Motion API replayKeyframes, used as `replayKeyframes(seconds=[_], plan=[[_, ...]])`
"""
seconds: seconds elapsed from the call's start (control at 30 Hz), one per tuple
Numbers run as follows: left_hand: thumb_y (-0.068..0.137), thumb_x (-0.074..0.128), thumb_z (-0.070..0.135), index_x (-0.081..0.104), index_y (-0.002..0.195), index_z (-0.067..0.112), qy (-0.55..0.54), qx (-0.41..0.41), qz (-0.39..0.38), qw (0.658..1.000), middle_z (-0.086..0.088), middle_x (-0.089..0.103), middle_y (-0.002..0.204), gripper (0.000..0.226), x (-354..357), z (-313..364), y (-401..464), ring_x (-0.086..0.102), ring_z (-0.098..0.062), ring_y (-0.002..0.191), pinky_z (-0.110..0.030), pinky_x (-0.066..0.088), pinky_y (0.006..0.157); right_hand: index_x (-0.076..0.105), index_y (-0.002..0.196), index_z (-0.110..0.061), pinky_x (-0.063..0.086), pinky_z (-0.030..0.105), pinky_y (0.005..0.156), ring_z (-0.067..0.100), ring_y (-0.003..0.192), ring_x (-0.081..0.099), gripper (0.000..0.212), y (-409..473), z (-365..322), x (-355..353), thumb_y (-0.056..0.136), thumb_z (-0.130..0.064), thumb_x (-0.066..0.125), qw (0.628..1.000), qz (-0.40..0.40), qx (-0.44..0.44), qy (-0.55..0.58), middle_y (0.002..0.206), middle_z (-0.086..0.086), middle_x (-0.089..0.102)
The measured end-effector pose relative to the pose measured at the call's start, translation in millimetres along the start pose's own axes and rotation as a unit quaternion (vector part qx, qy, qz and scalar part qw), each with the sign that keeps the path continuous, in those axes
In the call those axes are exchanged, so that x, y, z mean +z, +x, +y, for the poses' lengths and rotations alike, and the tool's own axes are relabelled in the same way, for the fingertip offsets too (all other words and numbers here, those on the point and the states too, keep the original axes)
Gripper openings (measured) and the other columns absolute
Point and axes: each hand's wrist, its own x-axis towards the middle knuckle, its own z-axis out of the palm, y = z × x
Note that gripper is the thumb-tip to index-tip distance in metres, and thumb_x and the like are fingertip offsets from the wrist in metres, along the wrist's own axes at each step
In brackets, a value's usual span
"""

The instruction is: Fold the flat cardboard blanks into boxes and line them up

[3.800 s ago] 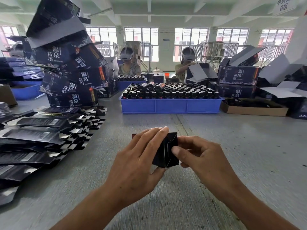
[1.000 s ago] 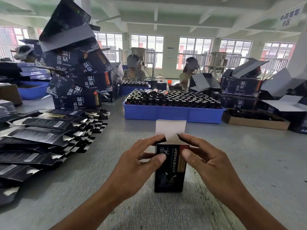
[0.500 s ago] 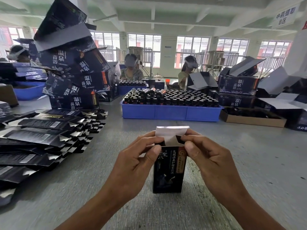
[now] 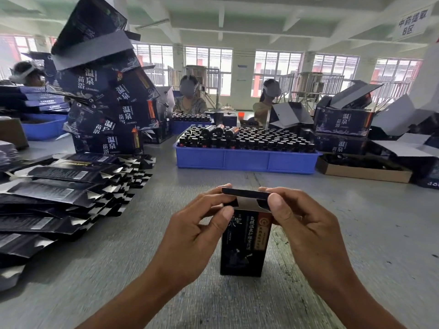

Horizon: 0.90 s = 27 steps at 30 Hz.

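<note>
Box [image 4: 243, 245] stands upright on the surface [image 4: 356, 233] between both hands, left [image 4: 190, 236] and right [image 4: 306, 231], fingers pinching its top flap [image 4: 247, 194] down.

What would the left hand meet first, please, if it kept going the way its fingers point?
The left hand points rightward across the box top, so its fingers would likely meet the half-folded top flap they pinch, then the right hand. Depth is unclear.
</note>
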Motion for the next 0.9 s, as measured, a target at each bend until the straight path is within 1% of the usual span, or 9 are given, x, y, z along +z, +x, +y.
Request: replayKeyframes(seconds=[0.1,0.23,0.33,0.47,0.57,0.67,0.73,0.8,0.9], plan=[[0.096,0.054,0.037,0.067,0.119,0.045,0.004,-0.01,-0.007,1.0,0.023,0.059,0.137,0.028,-0.2,0.4,0.2,0.061,-0.004,0.122,-0.019,0.056,0.086,0.073,0.101,-0.038,0.05,0.007,0.076,0.001,0.095,0.071,0.016,0.3,1.7,0.5,0.09,-0.035,0.063,1.0,-0.001,0.012,0.008,0.103,-0.018,0.075],[0.094,0.054,0.039,0.067,0.122,0.036,-0.008,-0.023,0.001,1.0,0.03,0.056,0.138,0.031,0.1,-0.3,-0.2,0.061,-0.001,0.12,-0.022,0.057,0.089,0.073,0.109,-0.031,0.053,0.012,0.079,0.003,0.097,0.071,0.021,1.1,4.4,-0.6,0.095,-0.02,0.062,1.0,-0.009,0.013,-0.001,0.103,-0.016,0.075],[0.092,0.054,0.042,0.065,0.122,0.032,-0.011,-0.026,0.015,1.0,0.029,0.058,0.136,0.033,1.3,0.0,-1.6,0.063,-0.002,0.118,-0.03,0.059,0.089,0.074,0.108,-0.031,0.054,0.014,0.082,0.002,0.099,0.071,0.021,1.3,3.8,-0.9,0.092,-0.028,0.061,1.0,-0.012,0.014,-0.006,0.104,-0.02,0.074],[0.097,0.06,0.045,0.062,0.106,0.038,-0.036,-0.033,0.021,0.999,0.023,0.06,0.136,0.012,2.2,1.4,-2.6,0.065,-0.008,0.116,-0.04,0.06,0.089,0.073,0.108,-0.032,0.054,0.015,0.084,0.0,0.102,0.069,0.024,2.2,2.8,-1.5,0.088,-0.034,0.06,1.0,-0.016,0.016,-0.011,0.108,-0.022,0.073],[0.092,0.061,0.052,0.061,0.097,0.036,-0.05,-0.036,0.047,0.997,0.019,0.065,0.13,0.017,2.7,1.7,-1.6,0.067,-0.01,0.113,-0.044,0.06,0.088,0.074,0.107,-0.031,0.054,0.014,0.083,-0.001,0.103,0.068,0.02,1.7,3.2,-1.9,0.092,-0.026,0.061,1.0,-0.019,0.013,-0.02,0.11,-0.023,0.072],[0.092,0.059,0.051,0.06,0.096,0.036,-0.042,-0.035,0.061,0.997,0.021,0.067,0.126,0.016,3.2,1.0,-1.0,0.069,-0.008,0.108,-0.042,0.061,0.085,0.074,0.105,-0.031,0.054,0.014,0.084,-0.001,0.105,0.068,0.021,0.9,3.5,-2.5,0.095,-0.017,0.062,0.999,-0.026,0.015,-0.023,0.112,-0.023,0.072],[0.091,0.06,0.047,0.058,0.106,0.04,-0.037,-0.029,0.059,0.997,0.021,0.067,0.126,0.017,3.1,0.0,-1.4,0.069,-0.007,0.108,-0.038,0.062,0.083,0.074,0.105,-0.03,0.054,0.015,0.084,-0.001,0.105,0.067,0.021,0.7,3.5,-2.9,0.095,-0.017,0.061,0.999,-0.028,0.015,-0.024,0.112,-0.022,0.072],[0.091,0.059,0.049,0.055,0.12,0.047,-0.017,-0.025,0.058,0.998,0.023,0.066,0.126,0.029,2.6,0.0,-1.9,0.068,-0.005,0.11,-0.03,0.061,0.082,0.074,0.105,-0.03,0.054,0.014,0.085,-0.001,0.105,0.067,0.021,0.8,3.6,-3.3,0.095,-0.017,0.061,0.999,-0.028,0.016,-0.028,0.113,-0.022,0.071],[0.091,0.057,0.049,0.06,0.124,0.047,0.006,-0.021,0.061,0.998,0.023,0.068,0.122,0.033,2.5,0.7,-2.3,0.068,-0.004,0.109,-0.024,0.059,0.08,0.074,0.105,-0.03,0.054,0.015,0.086,0.0,0.104,0.068,0.021,1.5,3.8,-4.8,0.096,-0.016,0.061,0.999,-0.029,0.018,-0.026,0.11,-0.022,0.072]])
